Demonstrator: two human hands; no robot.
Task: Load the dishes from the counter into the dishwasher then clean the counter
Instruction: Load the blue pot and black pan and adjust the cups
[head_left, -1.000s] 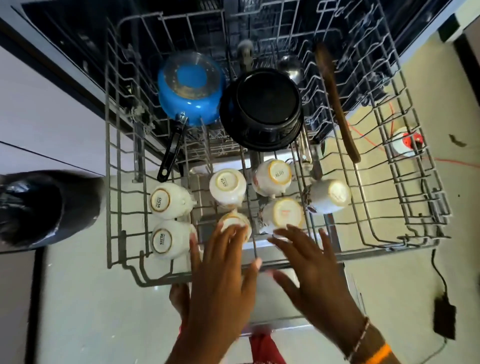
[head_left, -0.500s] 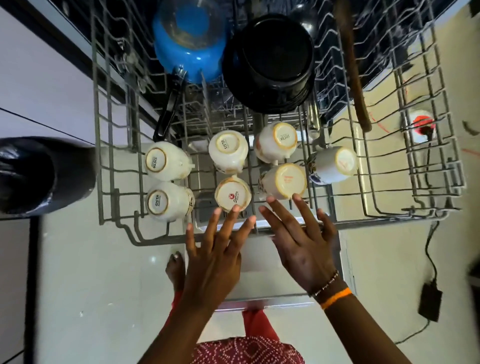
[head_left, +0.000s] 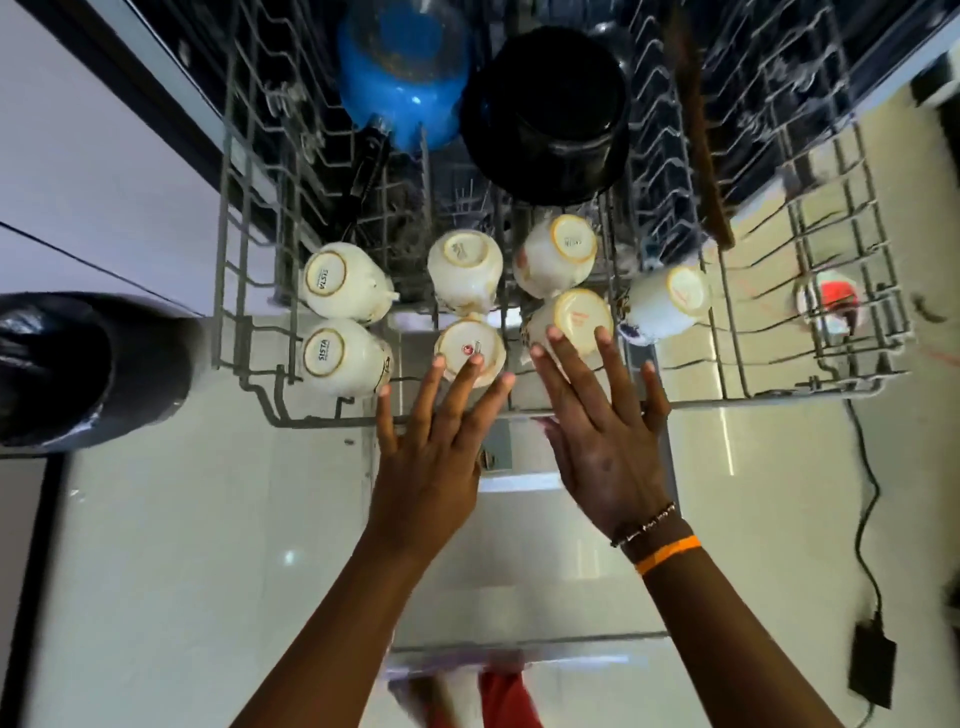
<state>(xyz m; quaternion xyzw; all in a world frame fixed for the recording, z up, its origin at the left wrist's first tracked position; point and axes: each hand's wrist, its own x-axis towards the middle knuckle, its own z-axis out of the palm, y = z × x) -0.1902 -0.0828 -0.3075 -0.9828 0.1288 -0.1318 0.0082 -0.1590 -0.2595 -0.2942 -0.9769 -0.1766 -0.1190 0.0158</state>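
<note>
Rack (head_left: 249, 358): pulled out, loaded.
Black pot (head_left: 550, 104): upturned at the back, beside blue pan (head_left: 405, 78).
Cups (head_left: 345, 288): seven, bottoms up, in the front rows.
Left hand (head_left: 431, 462): flat, fingers spread, holding nothing, fingertips over a front cup.
Right hand (head_left: 605, 447): likewise, over the next cup.

I see seven cups (head_left: 470, 270) upside down in the pulled-out rack (head_left: 831, 384), near its front rail. Behind them, at twelve o'clock, a saucepan (head_left: 402, 83) sits left of a pot (head_left: 550, 109). A wooden utensil (head_left: 698, 145) lies at one o'clock. Outside the rack, a bin (head_left: 78, 369) stands at nine o'clock.
</note>
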